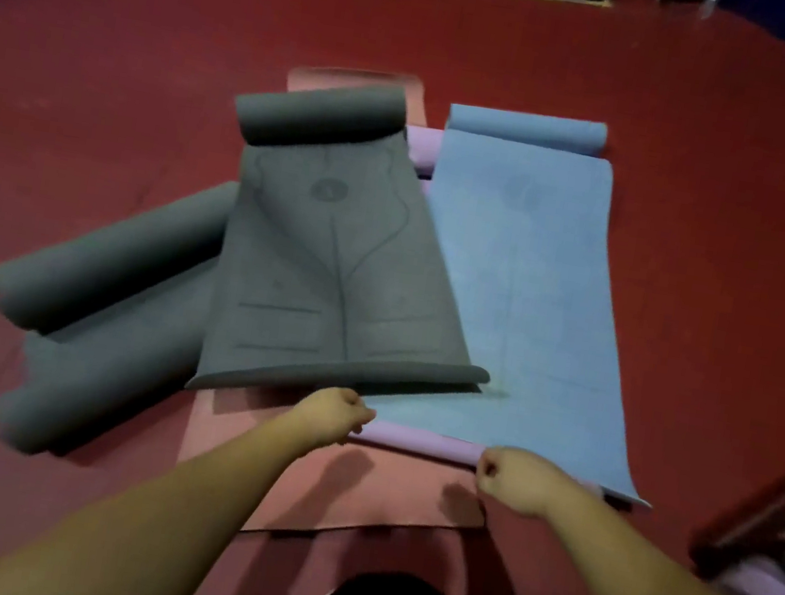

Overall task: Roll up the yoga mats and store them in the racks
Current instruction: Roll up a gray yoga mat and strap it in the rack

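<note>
Lilac foam yoga mat (419, 443): we're starting its roll, left hand (335, 413) and right hand (513, 478) curled around its edge; next, roll evenly forward.

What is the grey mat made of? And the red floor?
The grey mat looks like soft foam or rubber: matte, with no shine, and it curls into a thick roll at its far end. The red floor looks like a smooth, dull sports covering, though blur hides its texture.
</note>
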A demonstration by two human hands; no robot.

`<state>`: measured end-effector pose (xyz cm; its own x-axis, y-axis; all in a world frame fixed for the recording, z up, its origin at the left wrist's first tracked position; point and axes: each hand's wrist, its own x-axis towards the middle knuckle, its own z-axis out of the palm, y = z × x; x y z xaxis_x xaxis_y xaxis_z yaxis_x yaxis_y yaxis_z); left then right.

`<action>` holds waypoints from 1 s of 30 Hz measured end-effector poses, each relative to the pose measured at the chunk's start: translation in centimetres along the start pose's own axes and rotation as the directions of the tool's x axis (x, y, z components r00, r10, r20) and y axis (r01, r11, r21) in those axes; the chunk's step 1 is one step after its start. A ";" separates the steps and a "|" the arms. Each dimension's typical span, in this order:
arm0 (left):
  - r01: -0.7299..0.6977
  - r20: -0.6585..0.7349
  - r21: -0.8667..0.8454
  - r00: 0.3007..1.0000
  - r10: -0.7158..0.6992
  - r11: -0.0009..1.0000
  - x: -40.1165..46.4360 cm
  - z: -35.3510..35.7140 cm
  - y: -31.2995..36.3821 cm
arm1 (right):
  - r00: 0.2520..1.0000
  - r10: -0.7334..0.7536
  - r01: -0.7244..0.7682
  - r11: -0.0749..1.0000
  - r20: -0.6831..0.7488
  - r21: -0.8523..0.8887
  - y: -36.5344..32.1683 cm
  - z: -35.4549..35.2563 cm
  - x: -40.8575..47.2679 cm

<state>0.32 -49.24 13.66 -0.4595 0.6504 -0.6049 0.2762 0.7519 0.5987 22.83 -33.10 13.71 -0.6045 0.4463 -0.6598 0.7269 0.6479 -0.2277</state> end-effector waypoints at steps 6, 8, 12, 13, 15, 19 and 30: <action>0.136 -0.179 0.229 0.979 -0.095 0.964 7.0 -1.6 -7.7 | 1.000 -0.025 0.025 1.000 0.001 -0.007 -3.9 0.2 10.3; 0.136 -0.248 0.303 0.967 -0.059 0.943 9.9 -1.6 -9.0 | 1.000 -0.016 0.016 1.000 -0.019 -0.001 -3.9 0.0 13.7; 0.166 -0.383 0.517 0.922 0.054 0.840 14.8 -1.2 -10.9 | 0.994 -0.034 0.030 0.999 -0.102 -0.033 -3.9 0.1 20.2; 0.178 -0.400 0.555 0.914 0.072 0.813 15.9 -1.2 -11.4 | 0.991 -0.043 0.040 0.999 -0.128 -0.032 -4.0 0.0 21.5; 0.223 -0.409 0.586 0.911 0.046 0.779 18.0 -0.9 -12.9 | 0.986 -0.076 0.074 0.997 -0.151 -0.017 -4.1 0.5 24.8; 0.339 -0.399 0.578 0.911 -0.105 0.742 19.9 -0.8 -14.5 | 0.987 -0.089 0.091 0.996 -0.131 0.014 -4.2 2.0 29.0; 0.170 -0.403 0.649 0.903 0.146 0.741 12.3 -2.7 -11.4 | 0.948 -0.179 0.134 0.975 -0.264 -0.177 -3.2 1.3 24.0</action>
<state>-10.74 -50.06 0.82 -0.7153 0.6536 -0.2474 0.6746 0.7382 -0.0001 6.37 -25.27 -2.34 -0.7887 0.4702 -0.3960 0.5698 0.8009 -0.1839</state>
